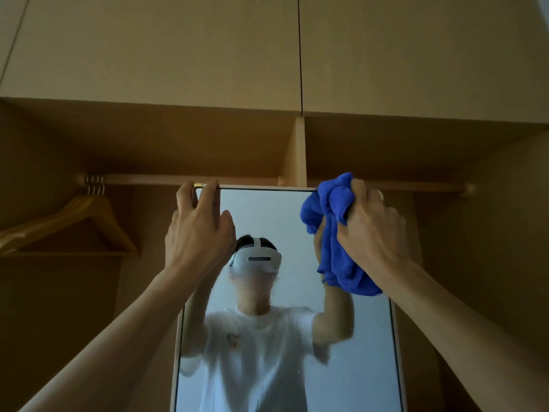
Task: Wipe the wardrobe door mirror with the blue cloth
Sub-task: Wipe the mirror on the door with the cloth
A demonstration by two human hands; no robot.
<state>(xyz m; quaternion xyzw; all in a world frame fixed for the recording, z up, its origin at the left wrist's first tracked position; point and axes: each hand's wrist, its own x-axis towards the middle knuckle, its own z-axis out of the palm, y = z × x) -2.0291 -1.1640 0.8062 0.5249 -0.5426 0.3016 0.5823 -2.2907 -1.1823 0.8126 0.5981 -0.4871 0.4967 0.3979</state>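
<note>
The fingers (356, 193) of the right hand (371, 230) are curled tight round a bunched, bright blue fluffy cloth (332, 233), which sits at the top right corner of the tall, pale-framed wardrobe door mirror (285, 212). The fingers (208, 193) of the left hand (199, 233) hook over the mirror's top left corner and grip its edge, with the thumb lying in front of the glass.

To wipe well from here, I judge the left hand should brace the door against swinging. The right hand should flatten the wad for broader contact, draw it along the top edge, then work down in overlapping passes. The misty, streaked film lower on the glass looks most in need of clearing. The corner under the left hand likely wants a last pass for prints.

Behind the mirror, a round wooden hanging rail (142, 179) carries a wooden coat hanger (74, 221), below plain beige upper cupboard doors (178, 49).

The mirror's foot is cut off by the frame edge and the cloth hides the top right corner. Whether cloth and glass are in firm contact cannot be told, and no hinge shows
</note>
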